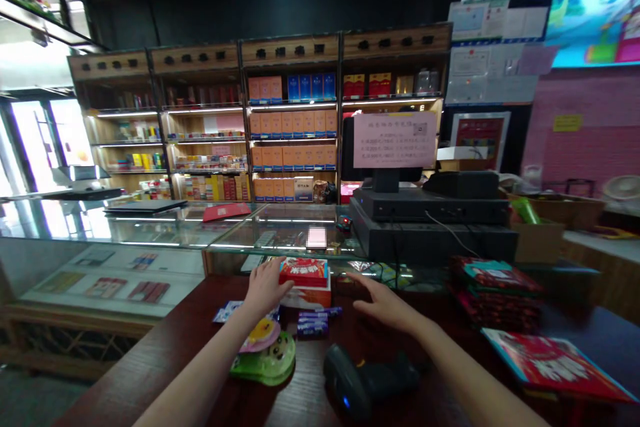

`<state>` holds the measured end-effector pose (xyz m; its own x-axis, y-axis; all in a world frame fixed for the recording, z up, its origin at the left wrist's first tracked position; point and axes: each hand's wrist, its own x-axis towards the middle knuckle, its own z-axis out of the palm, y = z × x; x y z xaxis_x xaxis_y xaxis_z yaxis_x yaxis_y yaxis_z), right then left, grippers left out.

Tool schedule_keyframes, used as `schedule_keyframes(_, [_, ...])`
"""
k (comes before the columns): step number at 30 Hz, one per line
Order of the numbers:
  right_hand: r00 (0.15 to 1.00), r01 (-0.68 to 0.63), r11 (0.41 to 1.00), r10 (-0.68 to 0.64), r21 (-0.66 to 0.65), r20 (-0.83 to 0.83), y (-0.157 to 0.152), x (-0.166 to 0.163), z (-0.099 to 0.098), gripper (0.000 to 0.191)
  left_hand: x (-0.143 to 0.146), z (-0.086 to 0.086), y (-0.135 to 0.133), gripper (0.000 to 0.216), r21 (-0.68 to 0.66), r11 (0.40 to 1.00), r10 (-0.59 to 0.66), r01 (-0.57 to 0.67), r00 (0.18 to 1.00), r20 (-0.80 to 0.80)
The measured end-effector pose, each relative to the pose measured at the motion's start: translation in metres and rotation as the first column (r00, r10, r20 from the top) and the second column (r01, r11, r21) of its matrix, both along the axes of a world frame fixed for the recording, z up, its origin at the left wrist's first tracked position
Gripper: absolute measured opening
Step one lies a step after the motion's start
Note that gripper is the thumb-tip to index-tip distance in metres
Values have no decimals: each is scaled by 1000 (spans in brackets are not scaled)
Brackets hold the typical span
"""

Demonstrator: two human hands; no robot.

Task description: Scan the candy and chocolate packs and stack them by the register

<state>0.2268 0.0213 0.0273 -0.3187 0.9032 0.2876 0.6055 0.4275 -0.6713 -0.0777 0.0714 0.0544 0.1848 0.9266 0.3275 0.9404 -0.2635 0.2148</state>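
My left hand (pixel 266 288) is at the left side of a red-and-white box (pixel 311 296), its fingers stretched forward and its thumb near the box's front. Red packets with white lettering (pixel 303 269) lie on top of that box. To the right of the box, my right hand (pixel 381 301) hovers with fingers apart and nothing in it. In front of the box are small purple packets (pixel 313 325). Below my left wrist lie green cartoon-shaped packs (pixel 270 363) and a pink-and-yellow one (pixel 263 332). A black barcode scanner (pixel 350 377) rests on the counter nearest me.
At the right are a stack of red packages (pixel 497 293) and a flat red-and-white package (pixel 555 360). Behind stand a black register with a pink notice (pixel 393 140) and a glass display counter (pixel 280 217). Lit shelves (pixel 295 137) line the back wall.
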Motion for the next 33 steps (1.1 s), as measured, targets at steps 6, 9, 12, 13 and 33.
schedule_keyframes(6, [997, 40, 998, -36, 45, -75, 37, -28, -14, 79, -13, -11, 18, 63, -9, 1000, -18, 19, 997, 73])
schedule_keyframes(9, [994, 59, 996, -53, 61, -96, 54, -36, -21, 83, -17, -16, 25, 65, 10, 999, -38, 37, 994, 101])
schedule_keyframes(12, [990, 58, 997, -51, 50, -133, 67, -42, -24, 87, -21, -22, 31, 67, 10, 998, -63, 62, 987, 145])
schedule_keyframes(13, [988, 51, 998, -45, 39, -147, 70, -43, -24, 89, -23, -24, 33, 67, 6, 997, -77, 77, 982, 170])
schedule_keyframes(33, [926, 18, 997, -44, -72, -376, 87, -49, -31, 104, -25, -30, 34, 67, 38, 963, -256, 266, 868, 426])
